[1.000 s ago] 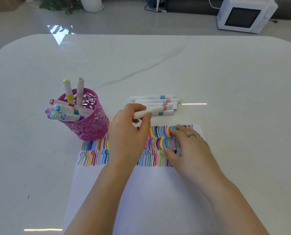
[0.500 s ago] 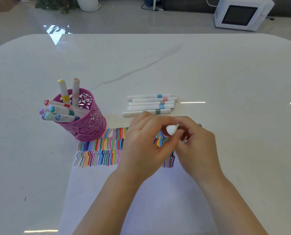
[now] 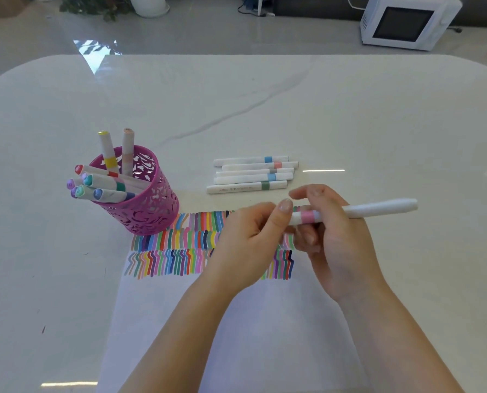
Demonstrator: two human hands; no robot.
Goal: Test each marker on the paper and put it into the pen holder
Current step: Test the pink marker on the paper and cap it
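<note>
My right hand [image 3: 333, 239] grips a white marker with a pink band [image 3: 378, 209], its long end pointing right. My left hand [image 3: 245, 245] pinches the marker's left end, the cap side, just left of the band. Both hands hover over the white paper [image 3: 208, 321], which carries rows of coloured strokes. The pink cut-out pen holder [image 3: 148, 205] stands at the paper's top left corner with several markers in it. Several white markers [image 3: 250, 174] lie in a row on the table behind the paper.
The white marble table [image 3: 378, 123] reaches to the frame's sides. Beyond its far edge, on the floor, are a white microwave [image 3: 406, 21], a plant pot [image 3: 151, 5] and cables.
My left hand lifted a marker from the row and brought it over the paper. My right hand left the paper and took hold of the barrel, now pointing right.
</note>
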